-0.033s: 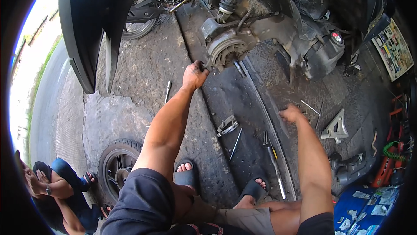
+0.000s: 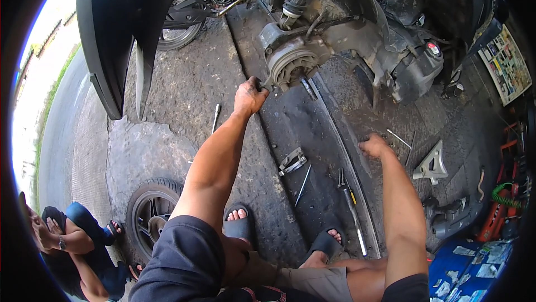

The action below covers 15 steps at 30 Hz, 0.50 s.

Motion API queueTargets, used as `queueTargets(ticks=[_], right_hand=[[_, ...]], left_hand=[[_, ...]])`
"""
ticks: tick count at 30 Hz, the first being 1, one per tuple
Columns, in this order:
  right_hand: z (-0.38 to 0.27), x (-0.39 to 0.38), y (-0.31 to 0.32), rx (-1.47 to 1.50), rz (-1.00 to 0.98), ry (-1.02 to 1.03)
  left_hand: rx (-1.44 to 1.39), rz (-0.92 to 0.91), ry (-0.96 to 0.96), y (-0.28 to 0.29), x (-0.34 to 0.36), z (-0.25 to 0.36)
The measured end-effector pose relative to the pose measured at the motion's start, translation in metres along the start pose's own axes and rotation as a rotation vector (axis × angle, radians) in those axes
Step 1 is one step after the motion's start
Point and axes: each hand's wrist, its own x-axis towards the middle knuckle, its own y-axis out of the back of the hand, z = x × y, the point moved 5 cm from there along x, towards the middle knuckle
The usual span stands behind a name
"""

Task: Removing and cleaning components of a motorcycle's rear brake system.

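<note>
A motor scooter's rear end fills the top, its wheel off and the round brake drum [image 2: 298, 67] bare, with the axle [image 2: 308, 89] jutting out. At the drum's lower left edge my left hand [image 2: 250, 96] is closed in a fist around a small metal arm, mostly hidden by the fingers. Lower and to the right, my right hand [image 2: 373, 145] is low over the grimy floor with its fingers curled; whether something is in them is hidden. Just beyond it lies a thin metal rod [image 2: 398, 138]. A metal bracket-like part [image 2: 292, 161] lies between my arms, near a slim screwdriver-like tool [image 2: 303, 185].
A wheel with tyre [image 2: 153, 217] lies at lower left, near a seated person [image 2: 84, 243]. Long-handled tools [image 2: 353, 212] lie before my right foot. A grey triangular bracket [image 2: 431, 163] and dark plastic parts [image 2: 449, 215] are at right. A black panel [image 2: 114, 39] hangs at upper left.
</note>
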Motion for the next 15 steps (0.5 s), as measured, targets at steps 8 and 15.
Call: queueTargets(ticks=[8,15], right_hand=[[-0.003,-0.001,0.000,0.002,-0.003,0.005],[-0.009,-0.004,0.000,0.013,-0.004,-0.007]], left_hand=[[-0.066,0.001,-0.051,-0.007,0.000,0.001],[-0.043,0.006,0.013,-0.011,0.000,0.001]])
